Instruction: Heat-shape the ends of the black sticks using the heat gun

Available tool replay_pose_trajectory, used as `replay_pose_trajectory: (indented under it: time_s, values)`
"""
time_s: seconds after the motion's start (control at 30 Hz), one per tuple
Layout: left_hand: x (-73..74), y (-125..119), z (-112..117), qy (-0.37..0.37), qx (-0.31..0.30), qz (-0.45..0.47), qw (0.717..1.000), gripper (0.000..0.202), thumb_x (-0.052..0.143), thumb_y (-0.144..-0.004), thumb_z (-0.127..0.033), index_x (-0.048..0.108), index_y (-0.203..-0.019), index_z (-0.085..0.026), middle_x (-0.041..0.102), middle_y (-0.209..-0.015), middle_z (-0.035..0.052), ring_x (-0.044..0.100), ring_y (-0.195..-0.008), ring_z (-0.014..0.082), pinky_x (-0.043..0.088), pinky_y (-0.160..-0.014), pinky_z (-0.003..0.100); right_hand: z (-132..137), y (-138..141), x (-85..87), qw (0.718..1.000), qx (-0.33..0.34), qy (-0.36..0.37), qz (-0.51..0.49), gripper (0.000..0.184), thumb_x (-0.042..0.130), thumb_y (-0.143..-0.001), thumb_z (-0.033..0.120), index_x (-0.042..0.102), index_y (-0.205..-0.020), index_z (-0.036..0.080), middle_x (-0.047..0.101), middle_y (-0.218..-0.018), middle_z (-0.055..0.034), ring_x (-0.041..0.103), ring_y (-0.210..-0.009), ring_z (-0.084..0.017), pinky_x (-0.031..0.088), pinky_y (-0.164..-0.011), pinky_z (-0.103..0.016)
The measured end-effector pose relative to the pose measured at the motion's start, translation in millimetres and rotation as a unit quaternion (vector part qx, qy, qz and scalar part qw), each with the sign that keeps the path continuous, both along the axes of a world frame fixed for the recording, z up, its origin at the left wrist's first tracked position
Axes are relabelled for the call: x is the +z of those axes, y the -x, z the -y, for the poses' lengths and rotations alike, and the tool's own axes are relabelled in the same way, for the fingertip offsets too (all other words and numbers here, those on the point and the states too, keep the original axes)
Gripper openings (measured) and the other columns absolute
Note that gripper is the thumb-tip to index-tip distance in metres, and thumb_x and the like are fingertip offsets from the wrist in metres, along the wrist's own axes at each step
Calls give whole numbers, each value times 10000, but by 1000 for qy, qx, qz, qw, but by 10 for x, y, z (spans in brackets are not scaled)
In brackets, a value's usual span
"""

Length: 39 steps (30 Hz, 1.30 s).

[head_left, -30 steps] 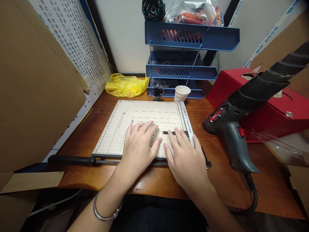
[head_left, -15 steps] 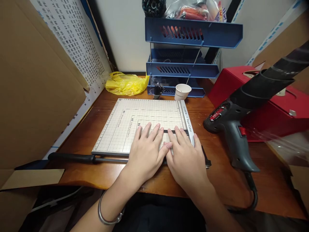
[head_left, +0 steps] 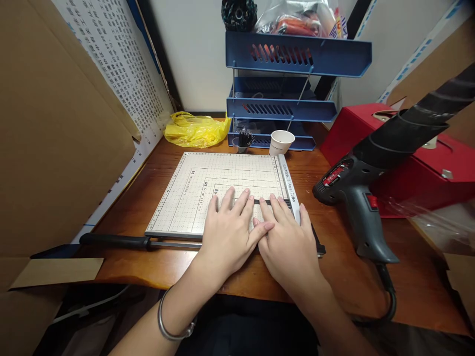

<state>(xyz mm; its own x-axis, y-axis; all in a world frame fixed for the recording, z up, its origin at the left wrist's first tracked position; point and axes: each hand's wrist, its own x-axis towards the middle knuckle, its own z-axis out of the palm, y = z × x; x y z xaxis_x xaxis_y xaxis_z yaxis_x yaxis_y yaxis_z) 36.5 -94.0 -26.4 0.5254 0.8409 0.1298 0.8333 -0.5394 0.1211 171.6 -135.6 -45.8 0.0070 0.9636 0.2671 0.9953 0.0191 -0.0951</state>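
Note:
A paper cutter with a cream gridded board lies on the wooden desk. My left hand rests flat on its front part, fingers stretched out. Beside it my right hand lies palm down with fingers extended, near the cutter's printed right edge strip. The left thumb overlaps the right hand. Thin black strips show past my right fingertips and run toward that edge strip; whatever lies under my palms is hidden. The cutter's black-handled blade arm is down along the front edge.
A black heat gun sits at the right before a red box. At the back stand a paper cup, a small cup of black bits, blue tiered trays and a yellow plastic bag. Cardboard rises at the left.
The view has shifted slightly. My left hand has moved a little to the right, and its thumb now reaches further over my right hand. The cutter stays in place.

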Motion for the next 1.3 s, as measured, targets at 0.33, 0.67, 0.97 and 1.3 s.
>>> replay_pose_trajectory:
  time_s: [0.33,0.67,0.97,1.3]
  values:
    - [-92,76,108,21,7,141,990,654,265,-1100,-553,359,-1584,-124,489,-1609,131,359,-1553,308,260,-1269,634,12,-18,-5,1000,3,12,-21,496,343,-1076,308,546,-1503,157,497,-1578,-129,459,-1486,-307,225,-1227,-644]
    - [-149,46,98,-33,-30,110,993,671,254,-1102,-576,471,-1513,-92,614,-1496,134,416,-1512,364,287,-1218,684,-6,3,-2,1000,8,-4,3,494,315,-1089,304,588,-1467,141,510,-1558,-164,482,-1468,-325,250,-1212,-640]
    - [-105,104,121,2,-30,119,992,860,183,-1034,-745,448,-1551,-111,531,-1577,113,340,-1552,361,278,-1229,673,4,23,-7,1000,2,-14,8,514,286,-1105,331,573,-1481,130,556,-1526,-168,498,-1453,-332,234,-1219,-629]
    - [-49,119,119,24,-39,94,995,824,200,-1043,-722,455,-1555,-128,530,-1577,120,330,-1560,351,269,-1243,660,11,15,37,1000,3,24,-4,502,307,-1094,300,544,-1507,141,497,-1571,-159,460,-1483,-331,250,-1211,-626]
